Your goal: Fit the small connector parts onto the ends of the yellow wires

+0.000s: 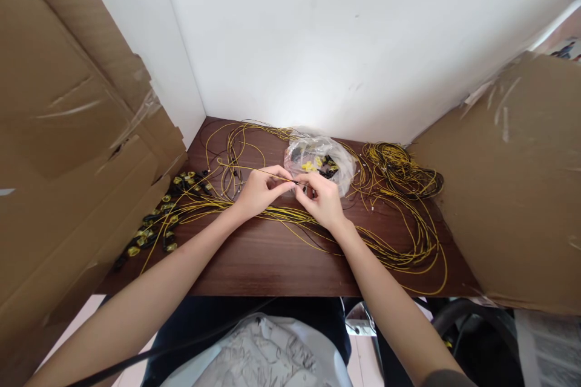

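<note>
Over the middle of the brown table, my left hand (262, 191) pinches a thin yellow wire (247, 167) that runs off to the left. My right hand (321, 195) meets it fingertip to fingertip, closed on a small dark piece (295, 182) at the wire's end; its exact kind is too small to tell. Right behind the hands lies a clear plastic bag (342, 160) with yellow and black small parts inside. Beneath my wrists a long bundle of yellow and black wires (290, 214) stretches across the table.
At the left lie several black connectors with yellow caps (149, 233). A tangled coil of yellow and black wires (394, 163) sits at the right. Cardboard sheets (508, 193) wall in both sides, and a white wall (295, 42) stands behind the table (272, 266).
</note>
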A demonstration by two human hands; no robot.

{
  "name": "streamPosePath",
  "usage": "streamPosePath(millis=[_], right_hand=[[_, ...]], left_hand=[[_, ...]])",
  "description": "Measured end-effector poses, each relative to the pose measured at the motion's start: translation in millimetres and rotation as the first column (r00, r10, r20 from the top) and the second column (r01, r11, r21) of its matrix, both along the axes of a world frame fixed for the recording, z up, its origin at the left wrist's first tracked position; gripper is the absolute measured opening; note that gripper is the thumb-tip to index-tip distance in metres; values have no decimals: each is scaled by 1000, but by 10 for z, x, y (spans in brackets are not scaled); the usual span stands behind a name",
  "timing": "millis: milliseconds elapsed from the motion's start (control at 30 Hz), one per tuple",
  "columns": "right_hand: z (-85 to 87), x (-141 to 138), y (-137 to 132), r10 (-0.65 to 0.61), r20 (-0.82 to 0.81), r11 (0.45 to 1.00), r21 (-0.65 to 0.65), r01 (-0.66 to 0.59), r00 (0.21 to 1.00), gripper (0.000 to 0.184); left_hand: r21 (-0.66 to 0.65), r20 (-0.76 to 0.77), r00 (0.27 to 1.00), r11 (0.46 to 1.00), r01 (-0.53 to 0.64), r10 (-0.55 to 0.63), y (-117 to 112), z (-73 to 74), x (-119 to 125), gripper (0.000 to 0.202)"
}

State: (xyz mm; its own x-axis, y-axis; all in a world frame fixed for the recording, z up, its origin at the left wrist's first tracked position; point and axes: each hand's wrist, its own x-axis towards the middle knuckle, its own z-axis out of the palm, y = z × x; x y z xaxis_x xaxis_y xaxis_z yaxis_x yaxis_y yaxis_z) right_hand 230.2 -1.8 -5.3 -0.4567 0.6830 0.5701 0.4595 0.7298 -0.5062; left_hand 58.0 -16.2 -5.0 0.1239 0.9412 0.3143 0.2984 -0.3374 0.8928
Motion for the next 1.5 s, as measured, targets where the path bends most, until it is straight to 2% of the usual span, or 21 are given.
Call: streamPosePath(millis=[200,467,633,867,1033,1333,1500], right_hand=[[-7,-8,0,-4,25,1000,9,3,1000,12],[-6,-15,6,-52,-25,998,-48,50,998,12],[23,19,44,-112,-49,993,-52,109,993,12],[40,64,89,-191,-89,981,-54,187,977,11],[29,52,72,-112,-63,993,-40,109,992,11],[-8,16,38,4,-18,1000,-2,-4,1000,15],[-14,24,52,10,-13,1000,-4,-10,1000,19]], left_hand=[[50,-18,1000,999,-10,11,-4,-15,-9,20],[94,12,999,995,-43,42,9,-14,-9,18],[78,90,994,994,-76,69,6,37,-5,18],[-16,261,957,992,-125,125,15,78,-19,19],[-29,251,960,993,-118,121,22,82,-33,21],[0,17,999,1000,-31,31,8,14,-22,20],[16,82,996,999,-47,46,24,0,-31,21]])
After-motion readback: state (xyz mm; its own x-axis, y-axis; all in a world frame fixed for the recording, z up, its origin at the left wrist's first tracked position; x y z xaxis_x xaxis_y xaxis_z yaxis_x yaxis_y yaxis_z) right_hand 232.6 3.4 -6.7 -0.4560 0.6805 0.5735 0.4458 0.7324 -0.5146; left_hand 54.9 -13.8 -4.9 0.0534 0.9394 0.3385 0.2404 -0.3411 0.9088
